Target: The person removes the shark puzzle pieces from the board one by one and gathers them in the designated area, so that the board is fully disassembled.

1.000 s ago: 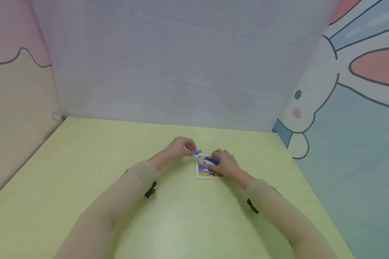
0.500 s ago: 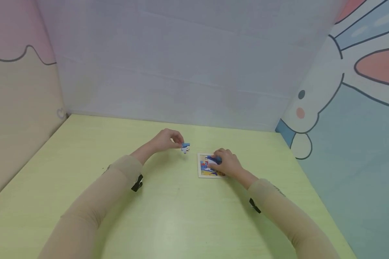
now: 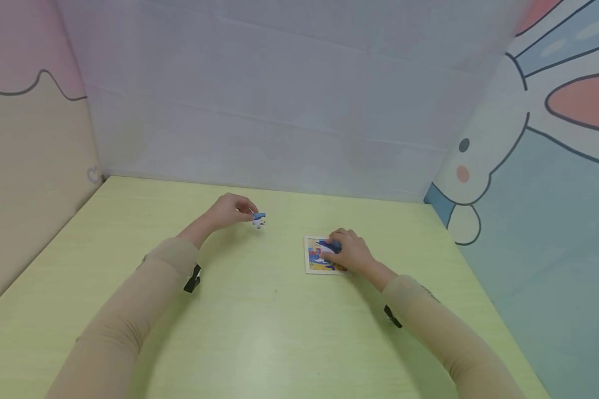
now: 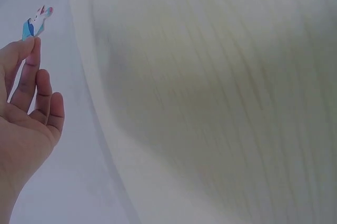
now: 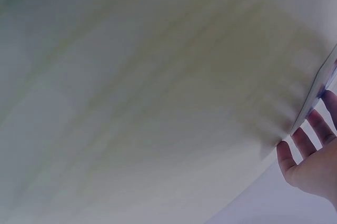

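A small blue-and-white puzzle piece [image 3: 258, 220] is pinched between thumb and index fingertip of my left hand [image 3: 228, 211], above the table left of the puzzle. The left wrist view shows the same piece [image 4: 37, 22] at the fingertips of the left hand [image 4: 30, 95], the other fingers loosely bent. My right hand [image 3: 351, 252] lies over the right part of the white-framed puzzle [image 3: 315, 271], thumb and fingers spread on its picture. In the right wrist view, fingers of the right hand [image 5: 313, 163] touch the edge of the frame [image 5: 315, 89]. The hand hides part of the picture.
The pale yellow-green table [image 3: 259, 327] spreads around both arms. A plain light cloth wall [image 3: 259, 100] stands along its back edge, with a patterned wall [image 3: 20, 166] at the left and a rabbit-printed wall [image 3: 539, 221] at the right.
My left hand has moved left, away from the puzzle's upper left corner, carrying the piece with it. The right hand has stayed on the puzzle.
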A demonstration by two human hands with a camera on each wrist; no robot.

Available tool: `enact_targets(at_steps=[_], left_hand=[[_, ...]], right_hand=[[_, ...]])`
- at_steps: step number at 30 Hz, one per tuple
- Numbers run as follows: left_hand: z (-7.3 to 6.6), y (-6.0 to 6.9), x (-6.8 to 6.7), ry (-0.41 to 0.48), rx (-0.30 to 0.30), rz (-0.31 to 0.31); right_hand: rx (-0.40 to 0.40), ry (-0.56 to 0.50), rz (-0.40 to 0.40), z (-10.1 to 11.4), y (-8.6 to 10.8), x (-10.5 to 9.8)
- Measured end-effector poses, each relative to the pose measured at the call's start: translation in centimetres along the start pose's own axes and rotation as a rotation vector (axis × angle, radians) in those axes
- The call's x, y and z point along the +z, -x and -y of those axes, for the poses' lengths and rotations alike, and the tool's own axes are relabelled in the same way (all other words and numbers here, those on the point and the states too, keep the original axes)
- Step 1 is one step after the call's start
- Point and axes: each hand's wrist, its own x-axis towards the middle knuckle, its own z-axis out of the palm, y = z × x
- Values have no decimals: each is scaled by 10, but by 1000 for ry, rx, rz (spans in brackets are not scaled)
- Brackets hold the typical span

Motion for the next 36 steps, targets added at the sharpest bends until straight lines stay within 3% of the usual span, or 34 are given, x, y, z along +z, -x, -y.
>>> enact_targets(at_steps=[7,15,25,36], left_hand=[[24,4,-11,23,-102,36],[43,5,-10,29,-117,76],[43,0,-1,-31,-62,97],[41,-2,1,-67,-74,110]], right_hand=[[3,4,7,1,1,0],[10,0,9,2,2,-1],[13,9,13,1,3,1],[3,-8,48,-3,4,-2]])
